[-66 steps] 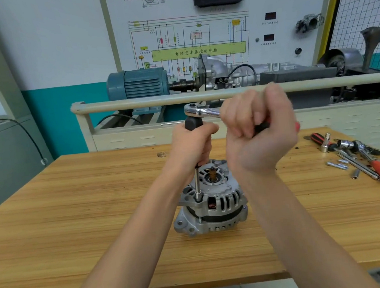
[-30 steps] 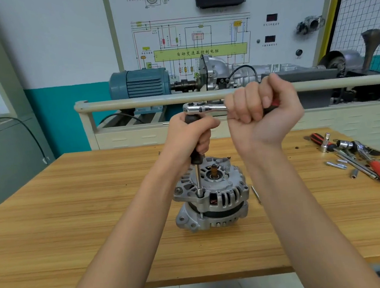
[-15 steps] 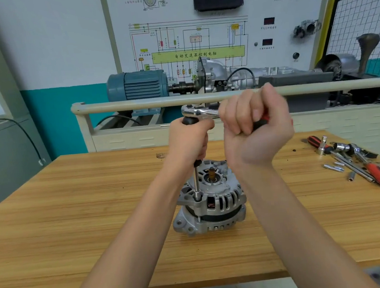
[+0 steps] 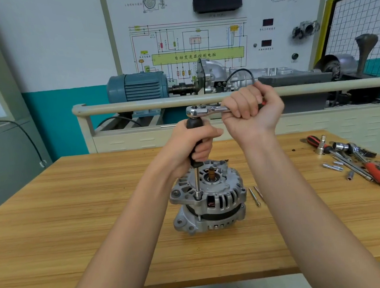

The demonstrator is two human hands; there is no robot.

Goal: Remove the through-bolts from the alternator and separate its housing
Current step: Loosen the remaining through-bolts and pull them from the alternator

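Observation:
A silver alternator (image 4: 213, 202) stands upright on the wooden table (image 4: 76, 224), shaft end up. A black-handled socket driver (image 4: 197, 182) stands vertically on a through-bolt at the alternator's front left rim. My left hand (image 4: 194, 145) grips the driver's black handle. A chrome ratchet (image 4: 204, 111) sits on top of the driver, and my right hand (image 4: 253, 112) grips its handle, which points right. Two loose through-bolts (image 4: 255, 195) lie on the table just right of the alternator.
Sockets, extensions and red-handled tools (image 4: 357, 160) lie at the table's right side. Behind the table runs a beige rail (image 4: 134, 106) in front of a training bench with a blue motor (image 4: 137, 86) and a gearbox.
My right hand has swung the ratchet handle back and forth, ending further right than half a second ago. My left hand stays on the driver. The alternator turned slightly on the table.

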